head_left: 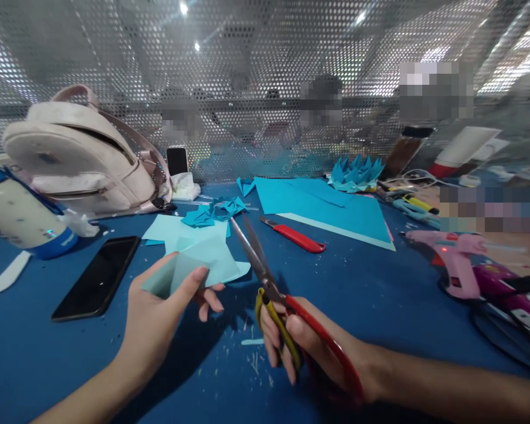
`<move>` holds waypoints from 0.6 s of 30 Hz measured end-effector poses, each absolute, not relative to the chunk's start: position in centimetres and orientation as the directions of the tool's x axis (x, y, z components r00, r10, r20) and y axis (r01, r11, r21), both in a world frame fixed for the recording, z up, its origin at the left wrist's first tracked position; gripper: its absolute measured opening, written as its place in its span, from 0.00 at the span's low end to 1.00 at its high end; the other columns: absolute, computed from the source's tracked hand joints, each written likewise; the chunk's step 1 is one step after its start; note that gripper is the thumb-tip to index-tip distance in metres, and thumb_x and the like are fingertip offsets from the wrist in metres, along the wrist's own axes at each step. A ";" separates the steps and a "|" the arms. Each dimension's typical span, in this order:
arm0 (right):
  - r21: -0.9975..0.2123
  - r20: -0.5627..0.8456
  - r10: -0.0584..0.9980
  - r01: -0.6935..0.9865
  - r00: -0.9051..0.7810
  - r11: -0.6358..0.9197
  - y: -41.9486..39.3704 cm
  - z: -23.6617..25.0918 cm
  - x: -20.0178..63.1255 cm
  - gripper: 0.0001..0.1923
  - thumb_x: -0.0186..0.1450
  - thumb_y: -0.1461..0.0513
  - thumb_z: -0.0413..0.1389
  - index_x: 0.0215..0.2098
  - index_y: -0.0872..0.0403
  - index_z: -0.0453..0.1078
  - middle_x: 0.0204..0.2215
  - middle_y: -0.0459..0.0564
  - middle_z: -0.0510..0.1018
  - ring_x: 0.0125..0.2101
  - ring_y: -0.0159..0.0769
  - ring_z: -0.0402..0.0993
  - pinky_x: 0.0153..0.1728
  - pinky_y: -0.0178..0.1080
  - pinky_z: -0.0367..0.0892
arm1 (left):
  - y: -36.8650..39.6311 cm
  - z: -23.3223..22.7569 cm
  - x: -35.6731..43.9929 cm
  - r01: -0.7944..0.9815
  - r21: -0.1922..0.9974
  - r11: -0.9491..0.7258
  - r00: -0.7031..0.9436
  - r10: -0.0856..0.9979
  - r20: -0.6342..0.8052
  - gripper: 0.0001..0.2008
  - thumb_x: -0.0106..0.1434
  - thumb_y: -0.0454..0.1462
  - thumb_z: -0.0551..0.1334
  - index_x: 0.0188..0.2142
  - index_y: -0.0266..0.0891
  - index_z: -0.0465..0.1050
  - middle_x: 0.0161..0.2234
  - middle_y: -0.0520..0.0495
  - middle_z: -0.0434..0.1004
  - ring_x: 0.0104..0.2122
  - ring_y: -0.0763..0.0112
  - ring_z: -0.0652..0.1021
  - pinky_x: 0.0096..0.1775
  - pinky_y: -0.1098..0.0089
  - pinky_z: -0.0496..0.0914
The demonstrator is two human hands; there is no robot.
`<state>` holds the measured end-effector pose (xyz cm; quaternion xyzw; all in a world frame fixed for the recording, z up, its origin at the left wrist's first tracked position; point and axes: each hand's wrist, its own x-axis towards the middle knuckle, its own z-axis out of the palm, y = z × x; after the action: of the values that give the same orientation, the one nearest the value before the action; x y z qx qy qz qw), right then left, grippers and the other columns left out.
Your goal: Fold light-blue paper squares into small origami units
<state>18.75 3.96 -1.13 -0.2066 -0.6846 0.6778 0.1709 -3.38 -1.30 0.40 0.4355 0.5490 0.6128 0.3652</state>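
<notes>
Over the blue table [380, 306], my left hand [159, 312] pinches a folded pale-blue paper [203, 262] while my right hand [300, 347] grips scissors [265, 277], blades slightly parted just beside its edge; a steady, taut sheet should cut cleanest.

We've got the left hand [159, 321] pinching a folded piece of light blue paper [198, 262] over the blue bench [380, 294], thumb on top. The right hand [309, 347] has its fingers through the red and yellow handles of the scissors [265, 277], blades parted and pointing away, tips just beside the paper. A black phone [98, 277] lies left of the hands, a red utility knife [294, 234] further back, and a pink glue gun [457, 259] at right.
</notes>
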 end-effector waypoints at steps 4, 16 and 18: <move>-0.988 -0.087 0.533 0.142 -0.842 0.062 3.9 -2.0 19.0 0.27 0.66 0.39 0.46 0.29 0.53 0.58 0.17 0.41 0.63 0.15 0.25 0.58 0.15 0.29 0.53 | -1.4 0.8 -3.2 -0.052 0.986 -0.156 -0.420 0.900 0.120 0.10 0.61 0.43 0.67 0.32 0.39 0.71 0.24 0.51 0.81 0.19 0.67 0.78 0.17 0.73 0.68; -0.965 0.040 0.458 0.084 -0.888 0.247 3.8 0.0 18.9 0.29 0.67 0.38 0.43 0.28 0.53 0.57 0.21 0.43 0.63 0.18 0.27 0.59 0.18 0.30 0.53 | -2.0 1.3 -2.4 -0.085 0.981 -0.175 -0.386 0.914 0.130 0.10 0.61 0.41 0.67 0.32 0.36 0.72 0.24 0.48 0.80 0.17 0.68 0.78 0.16 0.74 0.70; -0.965 0.043 0.463 0.084 -0.885 0.248 3.8 -0.1 18.9 0.29 0.66 0.37 0.43 0.28 0.53 0.57 0.21 0.43 0.63 0.19 0.27 0.59 0.19 0.30 0.54 | -2.1 1.2 -2.4 -0.082 0.981 -0.175 -0.380 0.916 0.132 0.10 0.61 0.41 0.66 0.33 0.37 0.72 0.24 0.48 0.80 0.17 0.67 0.79 0.16 0.74 0.70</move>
<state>18.92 3.84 -0.06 -0.1768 -0.7733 0.5870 0.1617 -2.38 -2.10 1.25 0.4042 0.5154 0.6514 0.3830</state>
